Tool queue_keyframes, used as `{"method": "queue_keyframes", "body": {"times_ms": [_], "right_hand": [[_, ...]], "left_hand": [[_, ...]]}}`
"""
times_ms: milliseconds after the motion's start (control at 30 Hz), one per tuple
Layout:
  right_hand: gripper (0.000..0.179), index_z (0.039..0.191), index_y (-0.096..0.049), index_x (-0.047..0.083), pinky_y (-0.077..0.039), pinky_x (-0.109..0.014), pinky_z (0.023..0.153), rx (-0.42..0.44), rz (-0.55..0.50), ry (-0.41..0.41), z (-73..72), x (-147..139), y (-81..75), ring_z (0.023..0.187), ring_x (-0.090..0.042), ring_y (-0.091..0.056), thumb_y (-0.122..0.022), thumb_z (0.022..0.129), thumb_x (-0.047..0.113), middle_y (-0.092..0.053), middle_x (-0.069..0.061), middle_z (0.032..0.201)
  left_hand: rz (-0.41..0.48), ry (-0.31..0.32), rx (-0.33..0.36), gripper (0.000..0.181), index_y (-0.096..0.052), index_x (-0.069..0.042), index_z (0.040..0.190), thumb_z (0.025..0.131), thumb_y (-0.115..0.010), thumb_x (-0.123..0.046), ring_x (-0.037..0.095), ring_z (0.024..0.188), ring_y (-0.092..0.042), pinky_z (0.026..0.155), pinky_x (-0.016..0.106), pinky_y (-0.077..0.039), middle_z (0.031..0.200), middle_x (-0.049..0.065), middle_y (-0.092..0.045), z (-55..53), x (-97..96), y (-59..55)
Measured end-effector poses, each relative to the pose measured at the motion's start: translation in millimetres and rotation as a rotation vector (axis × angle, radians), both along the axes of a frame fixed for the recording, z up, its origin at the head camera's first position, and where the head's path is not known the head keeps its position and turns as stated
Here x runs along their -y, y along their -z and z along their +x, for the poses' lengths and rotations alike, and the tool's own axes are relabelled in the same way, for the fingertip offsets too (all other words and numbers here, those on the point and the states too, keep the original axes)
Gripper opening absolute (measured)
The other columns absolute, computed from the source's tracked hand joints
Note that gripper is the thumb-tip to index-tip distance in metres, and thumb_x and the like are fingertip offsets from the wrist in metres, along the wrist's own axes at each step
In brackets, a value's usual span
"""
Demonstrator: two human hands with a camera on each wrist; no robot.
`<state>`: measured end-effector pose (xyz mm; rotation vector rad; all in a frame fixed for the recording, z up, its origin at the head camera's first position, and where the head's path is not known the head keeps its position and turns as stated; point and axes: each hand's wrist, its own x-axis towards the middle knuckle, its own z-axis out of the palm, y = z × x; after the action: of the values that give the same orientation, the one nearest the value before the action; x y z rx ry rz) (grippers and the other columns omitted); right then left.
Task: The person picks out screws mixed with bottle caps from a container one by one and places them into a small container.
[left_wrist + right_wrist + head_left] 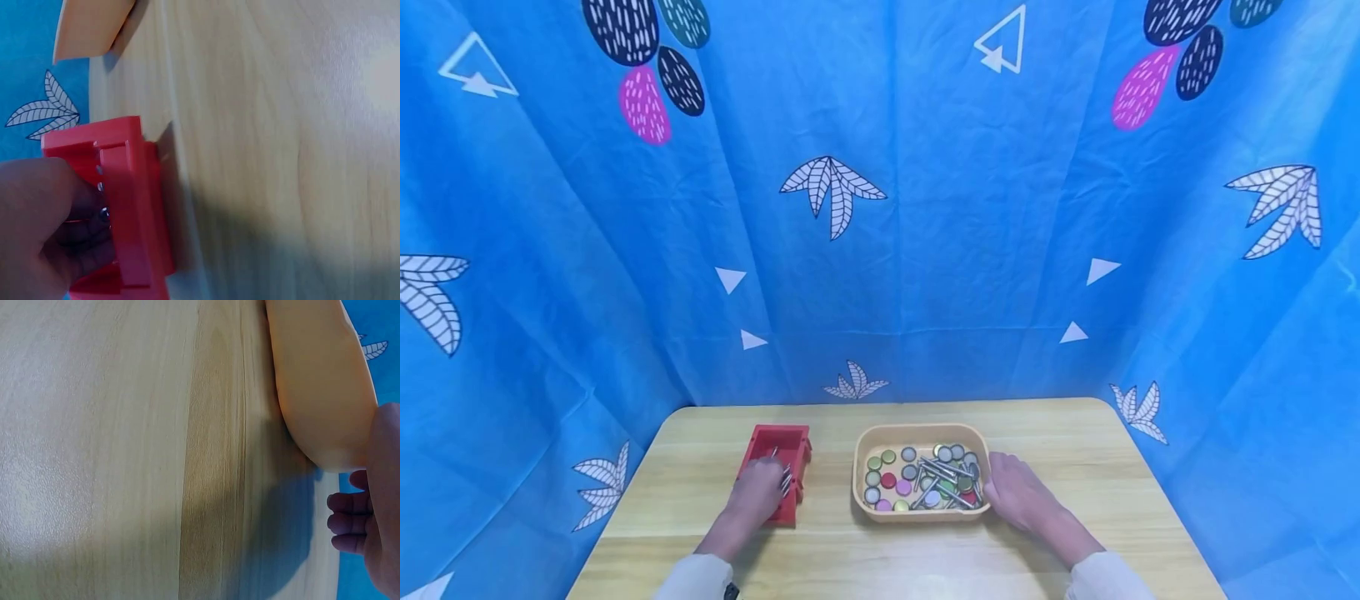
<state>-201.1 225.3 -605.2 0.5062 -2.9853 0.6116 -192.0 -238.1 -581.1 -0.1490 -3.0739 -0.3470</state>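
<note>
With my right hand [382, 500] toward four o'clock, I grip the end of the peach tub [322, 381], fingertips [349, 502] curled just beside its wall. The tub spreads toward two o'clock (blue cloth [378, 315] with a leaf print [375, 349] shows beyond). Shadow [281, 531] darkens the wooden tabletop [125, 425] between four and five; glare [37, 500] whitens it near nine.

Whitish glare [31, 500] on the wooden table [125, 394], soft-edged shadows [281, 531], wrist views dimmer.
</note>
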Motion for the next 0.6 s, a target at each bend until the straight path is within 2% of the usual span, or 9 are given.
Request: {"method": "queue_keyframes", "body": {"times_ms": [167,433,500,600], "right_hand": [[0.024,0.118,-0.062,0.006,-0.053,-0.041,0.086,-0.006,0.001,-0.008,-0.7,-1.2,0.4,0.086,-0.013,-0.055,-0.054,0.098,0.017,-0.063,0.001,0.095],[0.022,0.114,-0.063,0.007,-0.053,-0.041,0.086,-0.006,0.003,-0.005,-1.3,-1.1,-0.1,0.084,-0.012,-0.055,-0.054,0.096,0.016,-0.062,0.002,0.092],[0.02,0.113,-0.063,0.007,-0.054,-0.041,0.085,-0.011,0.008,-0.004,-1.1,-1.2,0.2,0.083,-0.012,-0.055,-0.054,0.096,0.016,-0.062,0.002,0.091],[0.019,0.111,-0.063,0.007,-0.053,-0.04,0.084,-0.02,0.017,-0.008,-0.8,-1.6,0.7,0.083,-0.012,-0.054,-0.054,0.096,0.016,-0.061,0.002,0.09]], "left_hand": [[0.029,-0.006,0.028,0.012,-0.066,-0.005,0.089,0.086,-0.077,0.0,0.016,0.066,-0.056,0.063,0.029,-0.054,0.073,0.004,-0.061,0.5,-3.9,2.3],[0.074,-0.014,0.045,0.011,-0.065,-0.006,0.085,0.09,-0.071,0.003,0.014,0.064,-0.053,0.059,0.024,-0.048,0.071,0.002,-0.056,0.0,-7.2,-2.2],[0.056,-0.011,0.028,0.01,-0.066,-0.005,0.085,0.09,-0.07,0.002,0.015,0.065,-0.053,0.06,0.026,-0.049,0.072,0.003,-0.057,-0.3,-8.3,-4.6],[-0.028,0.003,-0.04,0.006,-0.067,-0.002,0.087,0.089,-0.072,-0.001,0.019,0.068,-0.055,0.067,0.033,-0.056,0.075,0.007,-0.059,-1.7,-9.5,-7.7]]}}
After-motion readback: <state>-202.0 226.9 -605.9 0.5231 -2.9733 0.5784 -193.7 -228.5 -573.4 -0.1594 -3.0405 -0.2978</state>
